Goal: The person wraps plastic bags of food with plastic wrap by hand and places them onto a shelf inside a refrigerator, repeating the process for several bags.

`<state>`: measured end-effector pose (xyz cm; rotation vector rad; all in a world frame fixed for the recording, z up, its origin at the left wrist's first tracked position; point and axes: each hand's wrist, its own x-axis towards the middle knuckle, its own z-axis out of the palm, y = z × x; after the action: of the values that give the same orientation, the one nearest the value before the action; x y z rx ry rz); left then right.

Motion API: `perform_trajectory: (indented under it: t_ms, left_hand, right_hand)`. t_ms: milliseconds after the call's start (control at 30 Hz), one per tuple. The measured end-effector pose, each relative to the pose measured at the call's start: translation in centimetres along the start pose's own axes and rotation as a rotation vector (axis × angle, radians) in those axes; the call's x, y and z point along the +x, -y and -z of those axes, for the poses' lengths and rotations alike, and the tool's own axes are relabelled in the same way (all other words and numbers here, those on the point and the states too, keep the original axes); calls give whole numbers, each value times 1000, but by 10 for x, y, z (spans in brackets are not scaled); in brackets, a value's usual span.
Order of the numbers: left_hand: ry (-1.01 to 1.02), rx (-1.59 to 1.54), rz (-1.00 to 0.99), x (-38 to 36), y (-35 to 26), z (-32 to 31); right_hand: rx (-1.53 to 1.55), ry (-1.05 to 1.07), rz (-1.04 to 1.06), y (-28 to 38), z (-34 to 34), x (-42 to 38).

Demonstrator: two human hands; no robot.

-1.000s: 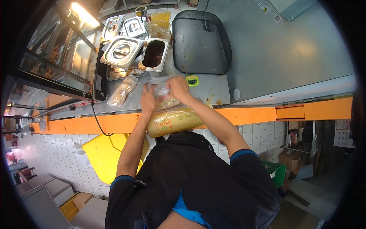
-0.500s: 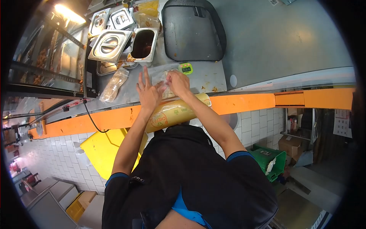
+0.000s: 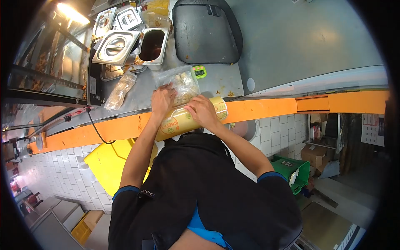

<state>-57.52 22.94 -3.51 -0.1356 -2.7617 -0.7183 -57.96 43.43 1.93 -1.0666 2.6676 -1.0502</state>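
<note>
Pale lumpy food pieces lie in a sheet of clear plastic film on the metal counter. At the film's left edge is my left hand, its fingers bent and closed on the plastic. My right hand pinches the near edge of the film, just above the roll. A thick yellowish roll of cling film with red and green print rests along the counter's front edge, under my hands. The fingertips of both hands are partly hidden.
A green timer lies right of the food, below a black bag. Back left are an open steel container and lidded steel pans. A wrapped food packet lies left. An orange strip edges the counter.
My hands have moved apart and toward me, from above the food down to the near side of the film. The film now lies spread and the food pieces show.
</note>
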Motion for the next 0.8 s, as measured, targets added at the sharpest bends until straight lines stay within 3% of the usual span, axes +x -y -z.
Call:
perform_trajectory:
  t_ms: [133,367,433,567,633,733,800]
  left_hand:
    - [23,-41,12,0,-2,2]
    - [58,-160,-19,1,7,-4]
    - [234,-199,-29,6,5,9]
    - [351,-220,107,14,-2,26]
    - [557,-249,-58,19,-10,39]
    - [670,-139,26,23,-7,18]
    - [579,-150,-50,15,-8,11]
  right_hand:
    - [-100,-49,17,-2,-8,9]
    - [244,-3,-212,12,12,27]
    - [273,28,-227,27,29,32]
    - [280,121,-172,60,57,44]
    - [308,132,-147,61,55,43]
    - [506,220,-318,49,48,43]
    - [1153,346,-709,44,47,31]
